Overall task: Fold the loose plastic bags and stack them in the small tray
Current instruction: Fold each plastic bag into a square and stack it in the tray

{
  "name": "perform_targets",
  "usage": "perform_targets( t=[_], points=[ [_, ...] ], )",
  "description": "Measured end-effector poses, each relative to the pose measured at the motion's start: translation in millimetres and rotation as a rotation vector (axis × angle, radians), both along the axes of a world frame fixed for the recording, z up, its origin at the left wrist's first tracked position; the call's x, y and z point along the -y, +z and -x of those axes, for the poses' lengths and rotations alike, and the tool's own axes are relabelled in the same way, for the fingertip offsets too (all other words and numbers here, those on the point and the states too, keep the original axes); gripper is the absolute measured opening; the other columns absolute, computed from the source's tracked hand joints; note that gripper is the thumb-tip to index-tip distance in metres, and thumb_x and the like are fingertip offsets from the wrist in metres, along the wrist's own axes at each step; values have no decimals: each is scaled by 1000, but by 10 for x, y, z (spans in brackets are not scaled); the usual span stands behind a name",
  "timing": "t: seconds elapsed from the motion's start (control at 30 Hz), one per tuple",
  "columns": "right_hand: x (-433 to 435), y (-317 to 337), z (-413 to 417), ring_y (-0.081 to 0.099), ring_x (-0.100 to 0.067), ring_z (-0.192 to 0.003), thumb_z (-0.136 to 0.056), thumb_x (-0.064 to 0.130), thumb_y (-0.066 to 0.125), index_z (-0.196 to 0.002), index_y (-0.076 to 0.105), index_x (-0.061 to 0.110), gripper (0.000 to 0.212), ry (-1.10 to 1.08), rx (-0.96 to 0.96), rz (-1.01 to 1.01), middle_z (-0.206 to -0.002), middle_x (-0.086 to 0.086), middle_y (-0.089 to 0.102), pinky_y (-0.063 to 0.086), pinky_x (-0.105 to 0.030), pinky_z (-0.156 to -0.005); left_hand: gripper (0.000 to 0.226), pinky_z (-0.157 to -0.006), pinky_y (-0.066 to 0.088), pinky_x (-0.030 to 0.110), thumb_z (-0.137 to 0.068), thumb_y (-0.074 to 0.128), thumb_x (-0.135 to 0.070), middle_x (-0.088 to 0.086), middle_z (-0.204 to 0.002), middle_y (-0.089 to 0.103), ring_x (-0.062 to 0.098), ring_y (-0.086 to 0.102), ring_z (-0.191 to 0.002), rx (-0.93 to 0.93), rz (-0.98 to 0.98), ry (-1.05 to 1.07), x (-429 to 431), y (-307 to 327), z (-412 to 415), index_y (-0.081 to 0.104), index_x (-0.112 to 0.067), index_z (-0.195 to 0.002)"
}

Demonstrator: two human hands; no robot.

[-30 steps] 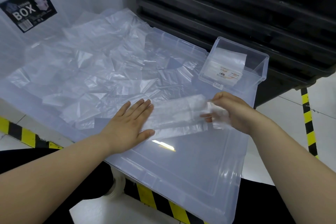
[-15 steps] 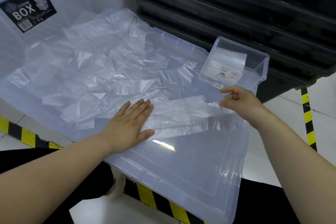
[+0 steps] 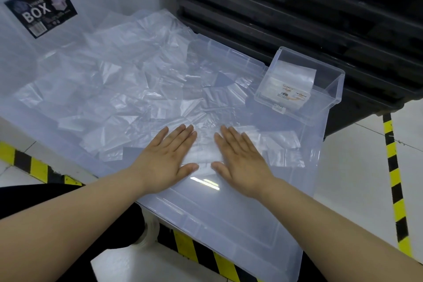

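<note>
A clear plastic bag point(image 3: 278, 147) lies stretched out flat on the big translucent lid point(image 3: 229, 220). My left hand point(image 3: 167, 158) presses flat on the bag's left end, fingers straight. Beside it, my right hand point(image 3: 240, 160) lies flat on the bag's middle, fingers straight as well. Behind them spreads a heap of loose clear bags point(image 3: 119, 89). The small clear tray point(image 3: 329, 89) stands at the lid's far right corner and holds a few folded bags point(image 3: 290, 84).
A black stack of crates point(image 3: 309, 18) rises behind the tray. A large translucent box with a black BOX label point(image 3: 41, 7) stands at the back left. Yellow-black tape point(image 3: 396, 181) marks the white floor to the right and in front.
My right hand let go of the bag's right end near the tray and came left, and lies flat on the bag next to my left hand. The left hand stayed put.
</note>
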State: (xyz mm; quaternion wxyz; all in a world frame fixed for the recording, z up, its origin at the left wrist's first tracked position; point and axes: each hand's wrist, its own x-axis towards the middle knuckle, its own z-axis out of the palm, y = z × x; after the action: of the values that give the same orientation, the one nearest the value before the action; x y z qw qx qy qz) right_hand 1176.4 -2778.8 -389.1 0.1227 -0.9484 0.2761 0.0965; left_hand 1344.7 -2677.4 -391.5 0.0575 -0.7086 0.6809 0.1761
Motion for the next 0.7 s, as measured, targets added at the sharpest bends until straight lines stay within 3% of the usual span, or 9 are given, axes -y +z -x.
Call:
perform_targets(
  t=[0.1, 0.2, 0.23, 0.3, 0.37, 0.43, 0.47, 0.6, 0.7],
  points=[
    [138, 8, 94, -21, -8, -139, -59, 74, -15, -147, -10, 18, 105, -71, -60, 19, -154, 0, -18, -24, -19, -101, 99, -90, -39, 19, -33, -51, -69, -10, -126, -41, 7, -48, -110, -6, -1, 10, -3, 4, 2, -35, -26, -121],
    [253, 114, 213, -6, -12, -143, -59, 66, -11, -149, 5, 18, 104, -151, -46, 7, -156, 2, -6, -13, -22, -109, 106, -94, -33, 20, -31, -50, -70, -9, -131, -37, 6, -44, -116, -23, 34, 27, 11, 10, -11, -32, -25, -126],
    [293, 136, 236, 6, -15, -143, -68, 66, -1, -146, 21, 14, 97, -180, 5, 10, -156, -1, 7, -5, -24, -111, 114, -96, -30, 20, -31, -49, -71, -10, -135, -34, 5, -38, -123, -30, 44, 34, 17, 20, -18, -28, -23, -133],
    [365, 199, 231, 34, -26, -132, -89, 47, 33, -124, 55, 7, 59, -231, 179, 51, -142, -10, 42, 11, -26, -106, 129, -104, -16, 17, -37, -39, -79, -11, -151, -12, 6, -12, -141, -55, 59, 62, 35, 83, -41, -2, -23, -148],
    [398, 245, 169, 46, -30, -120, -91, 22, 55, -107, 66, 4, 26, -251, 266, 94, -121, -9, 60, 17, -26, -98, 107, -109, 4, 18, -60, -9, -80, -8, -153, 19, 10, 17, -141, -118, 127, 141, 64, 190, -61, 24, -24, -146],
    [377, 264, 68, 46, -29, -120, -87, 15, 61, -110, 65, 5, 25, -205, 286, 71, -119, -7, 61, 18, -28, -99, 66, -107, 14, 21, -88, 26, -60, -8, -149, 30, 11, 26, -136, -131, 171, 199, 86, 259, -96, 29, -24, -143],
    [358, 279, 8, 43, -26, -124, -86, 16, 61, -115, 63, 7, 30, -163, 266, 59, -123, -5, 59, 17, -28, -100, 57, -106, 15, 22, -92, 39, -48, -8, -147, 31, 11, 26, -136, -126, 163, 216, 97, 280, -107, 28, -25, -143],
    [315, 273, -212, 28, -15, -132, -90, 31, 53, -137, 39, 23, 50, -63, 109, 35, -141, 7, 38, 7, -21, -99, 63, -103, 18, 24, -88, 56, -39, -8, -143, 34, 13, 29, -132, -116, 130, 248, 134, 282, -135, 28, -27, -142],
    [340, 305, -306, 30, -18, -127, -87, 35, 56, -137, 37, 26, 53, -78, 54, -12, -137, 4, 39, 8, -24, -101, 64, -100, 21, 25, -83, 62, -38, -6, -133, 42, 14, 36, -125, -160, 120, 313, 150, 264, -145, 34, -26, -139]
  ],
)
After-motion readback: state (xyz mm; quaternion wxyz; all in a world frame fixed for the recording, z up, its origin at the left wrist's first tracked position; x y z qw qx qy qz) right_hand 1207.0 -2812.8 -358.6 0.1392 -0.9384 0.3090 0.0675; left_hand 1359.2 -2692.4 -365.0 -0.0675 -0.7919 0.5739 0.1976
